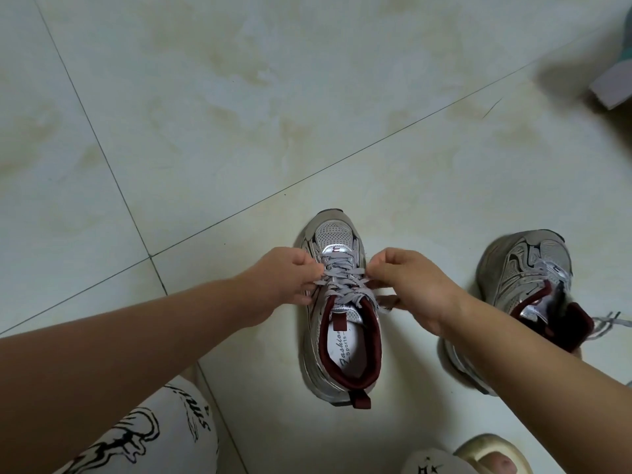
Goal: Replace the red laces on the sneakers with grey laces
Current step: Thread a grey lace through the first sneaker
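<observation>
Tiled floor, view straight down. Centre sneaker stands upright on its sole, toe away from the person, silver-grey mesh with dark red lining. Grey lace already crosses the eyelets from toe box up to the collar; no red lace visible on it.

Left hand at the left side of the lacing, fingers curled and pinching a lace strand near the upper eyelets. Right hand mirrors it on the right side, fingers curled on the other strand; a loose grey end trails under its palm. The hands sit either side of the tongue, close but apart, both touching the lace.

Second sneaker lies to the right, tipped on its side and partly hidden by the right forearm. It also carries grey lacing; loose grey ends spill onto the tile beside its collar. Whether it is tied I cannot tell.

Judgement: the swap looks nearly finished. Both shoes show grey, red laces not in sight. What seems left is snugging and tying the centre shoe, then perhaps the second one's loose ends.

Lower edge: patterned trouser leg, pale slipper.
</observation>
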The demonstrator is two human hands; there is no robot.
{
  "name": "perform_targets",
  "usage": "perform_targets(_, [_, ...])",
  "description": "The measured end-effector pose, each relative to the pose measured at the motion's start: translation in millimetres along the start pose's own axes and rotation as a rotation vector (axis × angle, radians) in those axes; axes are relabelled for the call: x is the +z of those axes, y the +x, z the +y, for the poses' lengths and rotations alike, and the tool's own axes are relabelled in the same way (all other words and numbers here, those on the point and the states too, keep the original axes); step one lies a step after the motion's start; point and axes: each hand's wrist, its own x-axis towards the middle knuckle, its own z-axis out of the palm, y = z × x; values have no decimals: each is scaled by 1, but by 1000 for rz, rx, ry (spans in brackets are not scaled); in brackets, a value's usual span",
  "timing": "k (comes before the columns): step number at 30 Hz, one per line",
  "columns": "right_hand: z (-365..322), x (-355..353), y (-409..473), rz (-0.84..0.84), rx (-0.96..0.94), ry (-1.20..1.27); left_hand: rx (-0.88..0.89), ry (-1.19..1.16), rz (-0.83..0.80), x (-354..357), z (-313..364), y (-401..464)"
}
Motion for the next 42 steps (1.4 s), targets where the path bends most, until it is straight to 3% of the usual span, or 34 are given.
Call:
perform_targets(3, [-8, 4, -5, 150, -355, -666, 360, 494, 197, 3, 7, -4])
perform_targets(5, [-16, 11, -10, 147, -444, -954, 515, 794, 227, 7, 16, -9])
perform_targets(8, [-23, 20, -12, 97, -430, -1151, 533, 1033, 170, 14, 26, -10])
perform_targets(14, [-23, 31, -1, 95, -398, -1274, 441, 1216, 150, 17, 36, -5])
perform_targets(17, [-16, 27, 0, 108, -474, -1223, 480, 1162, 138, 19, 31, -7])
perform_targets(20, [1, 12, -2, 160, -517, -988, 564, 864, 172, 13, 11, -12])
perform_targets(23, [15, 3, -7, 221, -415, -587, 611, 607, 287, 10, -8, -19])
perform_targets(26, [13, 3, -8, 194, -268, -336, 618, 530, 300, 12, -10, -18])
perform_targets(28, [2, 4, -5, 123, -181, -303, 570, 533, 255, 12, -4, -10])
perform_targets(34, [-19, 12, 5, -25, -154, -647, 431, 749, 66, 11, 13, 7])
perform_targets(37, [-17, 9, 4, -69, -119, -575, 301, 763, -27, 5, 19, 8])
perform_targets(39, [-15, 3, 2, -81, -77, -394, 253, 652, -61, 1, 19, 7])
perform_targets(42, [-10, -6, 0, -105, 3, -112, 187, 214, -92, -1, 14, 1])
